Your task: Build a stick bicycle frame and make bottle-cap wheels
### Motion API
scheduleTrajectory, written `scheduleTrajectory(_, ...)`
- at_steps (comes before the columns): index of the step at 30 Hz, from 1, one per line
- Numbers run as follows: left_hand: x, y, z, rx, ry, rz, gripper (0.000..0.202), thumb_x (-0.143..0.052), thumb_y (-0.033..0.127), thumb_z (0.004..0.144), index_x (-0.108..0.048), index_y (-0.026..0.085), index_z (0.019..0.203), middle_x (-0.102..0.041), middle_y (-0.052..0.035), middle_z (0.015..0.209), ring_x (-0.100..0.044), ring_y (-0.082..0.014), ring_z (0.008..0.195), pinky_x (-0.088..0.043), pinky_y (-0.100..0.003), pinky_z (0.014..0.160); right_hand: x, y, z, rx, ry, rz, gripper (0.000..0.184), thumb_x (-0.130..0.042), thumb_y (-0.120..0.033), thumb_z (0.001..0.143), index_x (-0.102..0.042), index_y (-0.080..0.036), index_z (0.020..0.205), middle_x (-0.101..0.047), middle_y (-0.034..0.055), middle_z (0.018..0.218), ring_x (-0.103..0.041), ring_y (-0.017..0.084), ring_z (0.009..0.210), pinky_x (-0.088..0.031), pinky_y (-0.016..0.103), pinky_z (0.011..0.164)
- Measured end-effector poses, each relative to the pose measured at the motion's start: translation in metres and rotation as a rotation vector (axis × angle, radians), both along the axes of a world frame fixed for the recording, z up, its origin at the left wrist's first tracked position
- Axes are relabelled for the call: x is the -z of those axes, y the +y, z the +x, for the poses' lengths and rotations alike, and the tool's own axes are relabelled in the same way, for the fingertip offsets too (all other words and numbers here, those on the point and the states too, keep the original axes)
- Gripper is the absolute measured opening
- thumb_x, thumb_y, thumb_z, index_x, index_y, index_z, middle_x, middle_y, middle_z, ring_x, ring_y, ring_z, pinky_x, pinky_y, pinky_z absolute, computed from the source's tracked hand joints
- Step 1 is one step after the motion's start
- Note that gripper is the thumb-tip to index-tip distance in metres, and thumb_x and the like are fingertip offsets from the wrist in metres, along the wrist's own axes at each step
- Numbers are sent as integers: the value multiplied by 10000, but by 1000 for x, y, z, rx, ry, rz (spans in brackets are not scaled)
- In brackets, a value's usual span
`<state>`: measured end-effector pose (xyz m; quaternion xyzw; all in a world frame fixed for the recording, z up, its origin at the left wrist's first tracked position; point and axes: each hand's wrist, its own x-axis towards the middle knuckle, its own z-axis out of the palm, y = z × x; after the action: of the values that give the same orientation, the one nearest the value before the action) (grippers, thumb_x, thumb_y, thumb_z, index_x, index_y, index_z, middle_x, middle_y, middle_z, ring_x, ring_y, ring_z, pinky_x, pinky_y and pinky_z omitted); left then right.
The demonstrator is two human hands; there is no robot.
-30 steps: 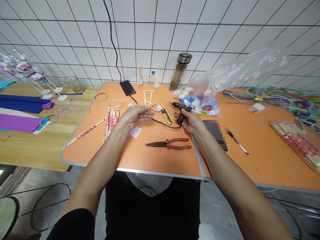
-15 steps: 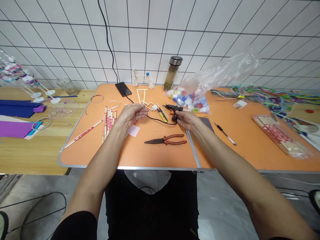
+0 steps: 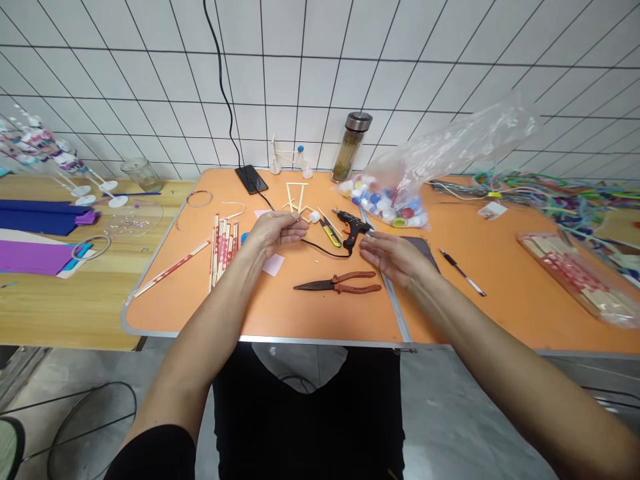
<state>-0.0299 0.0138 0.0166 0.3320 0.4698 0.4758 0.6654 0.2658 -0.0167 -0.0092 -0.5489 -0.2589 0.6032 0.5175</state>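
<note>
Between thumb and fingers, my left hand (image 3: 278, 230) pinches a small frame of pale wooden sticks (image 3: 297, 184), which stands up beyond the fingertips. My right hand (image 3: 393, 257) is just right of a black glue gun (image 3: 354, 225), its fingers loosely stretched and apart from the handle. The gun lies on the table, nozzle pointing left. A yellow-and-black utility knife (image 3: 331, 233) and a white bottle cap (image 3: 314, 217) are between the hands. Orange-handled pliers (image 3: 345, 283) lie nearer to me.
Printed chopsticks (image 3: 223, 247) lie left of my left arm. A phone (image 3: 251, 179), a tea bottle (image 3: 350, 148) and a bag of bottle caps (image 3: 393, 200) are along the wall. A pen (image 3: 463, 272) and packed chopsticks (image 3: 575, 277) are on the right.
My right hand has let go of the glue gun and drawn back to the right. My left hand keeps its pinch on the stick frame. The whole view has shifted slightly.
</note>
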Motion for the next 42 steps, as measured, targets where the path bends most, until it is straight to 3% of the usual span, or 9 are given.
scheduleTrajectory(4,1,-4,5,34,-1,26,153,-783,144,1021,-800,96,877,-864,-129,822,-811,-159,629,-642,-235,654,-9,-3,-14,-63,-103,266,286,-926,-118,844,-830,-214,1095,-849,41,1037,-799,121,867,-694,173,737)
scheduleTrajectory(8,0,-10,14,64,44,35,186,-765,136,1040,-799,90,863,-857,-120,799,-801,-150,604,-633,-223,622,-17,12,-45,-227,-120,406,345,-992,-305,808,-846,-193,1099,-861,54,983,-780,120,785,-644,178,653)
scheduleTrajectory(14,5,-15,23,119,83,28,155,-856,164,988,-813,94,856,-870,-140,830,-810,-155,616,-637,-210,619,-2,29,-55,-222,-131,496,425,-990,-492,817,-822,-215,1093,-844,41,952,-728,106,719,-601,201,625)
scheduleTrajectory(19,11,-16,25,234,31,-13,142,-855,178,978,-843,91,865,-870,-156,832,-817,-173,620,-654,-226,611,6,38,-34,-148,-241,652,415,-977,-431,832,-802,-250,1161,-782,10,943,-691,126,720,-582,251,631)
scheduleTrajectory(24,14,-17,20,399,-35,-87,131,-912,196,899,-845,102,838,-856,-152,787,-798,-169,595,-640,-220,591,6,46,-22,-143,-498,916,345,-882,-318,914,-825,-301,1254,-782,23,1073,-708,173,916,-574,296,759)
scheduleTrajectory(29,14,-16,16,513,-82,-103,127,-918,194,841,-842,93,825,-840,-153,750,-784,-177,566,-650,-230,576,2,44,-19,-201,-665,1138,240,-862,-327,975,-862,-333,1215,-746,33,1041,-705,189,940,-541,299,700)
scheduleTrajectory(35,16,-15,13,589,-91,-122,113,-889,197,839,-832,101,821,-826,-153,723,-785,-188,571,-638,-236,572,-2,41,-20,-191,-720,1192,230,-813,-552,1038,-883,-351,1127,-773,52,985,-683,218,917,-536,332,684)
scheduleTrajectory(42,16,-15,12,648,-108,-123,114,-862,213,823,-825,109,799,-800,-132,674,-757,-183,519,-599,-227,531,-3,41,-19,-214,-751,1256,245,-775,-563,1062,-905,-358,1030,-757,45,925,-669,207,845,-531,357,716)
